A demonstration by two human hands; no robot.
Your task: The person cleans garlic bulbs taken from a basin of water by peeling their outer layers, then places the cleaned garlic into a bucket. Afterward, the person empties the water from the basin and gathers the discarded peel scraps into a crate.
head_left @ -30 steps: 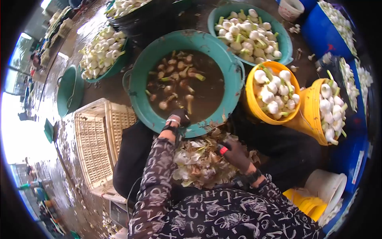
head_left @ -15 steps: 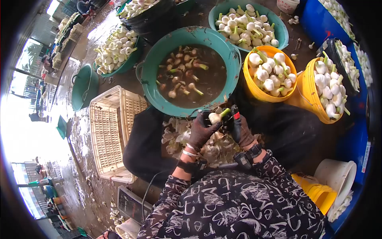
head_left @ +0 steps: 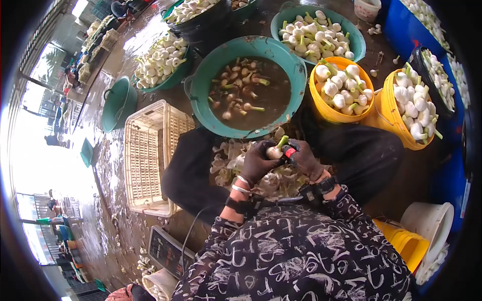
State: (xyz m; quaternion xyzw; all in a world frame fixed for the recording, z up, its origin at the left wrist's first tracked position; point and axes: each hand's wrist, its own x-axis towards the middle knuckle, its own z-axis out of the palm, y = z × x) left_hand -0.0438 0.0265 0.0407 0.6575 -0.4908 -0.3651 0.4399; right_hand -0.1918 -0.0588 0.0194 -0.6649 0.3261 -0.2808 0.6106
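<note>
In a dark glove, my left hand is closed round a garlic bulb whose green stem points up and to the right. My right hand, also gloved, is closed against the bulb's right side, with a small red and black tool at its fingers. Beneath both hands lies a heap of peeled garlic skins between my legs. Just beyond them stands a green tub of brown water with several unpeeled bulbs in it.
Two yellow buckets of white garlic stand at the right. Another green basin of garlic is behind them. An off-white plastic crate is at my left. Blue bins line the right edge. People are in the far left background.
My left hand came out of the tub with a garlic bulb and drew back over the skins. My right hand has closed in on the bulb with the tool. The view has shifted.
</note>
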